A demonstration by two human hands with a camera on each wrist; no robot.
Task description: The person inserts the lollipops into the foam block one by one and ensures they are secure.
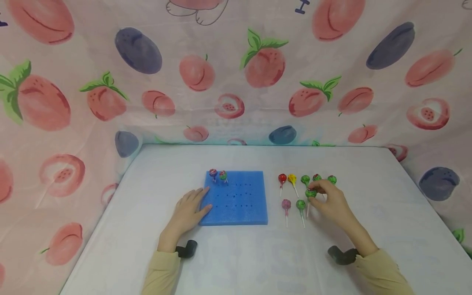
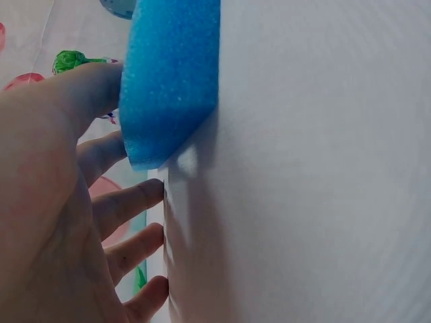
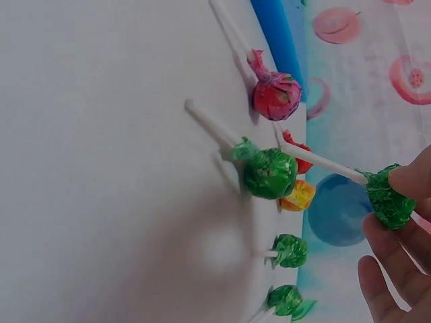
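Observation:
My right hand (image 1: 332, 205) pinches a green-wrapped lollipop (image 3: 392, 196) by its head between thumb and fingers, the white stick pointing away from the palm. It is raised off the table, above other lollipops. My left hand (image 1: 189, 209) rests on the left edge of a blue foam block (image 1: 243, 216) with rows of small holes, fingers spread along that side. Two lollipops stand upright in the block's far left corner: a purple-and-red one (image 1: 213, 173) and a green-and-red one (image 1: 223, 175).
Right of the block lie a red lollipop (image 1: 282, 178), a yellow one (image 1: 292, 178) and several green ones in the far row. Nearer lie a pink lollipop (image 1: 286, 204) and a green one (image 1: 300, 204). A peach-print cloth (image 1: 250, 119) hangs behind the white table (image 1: 258, 262).

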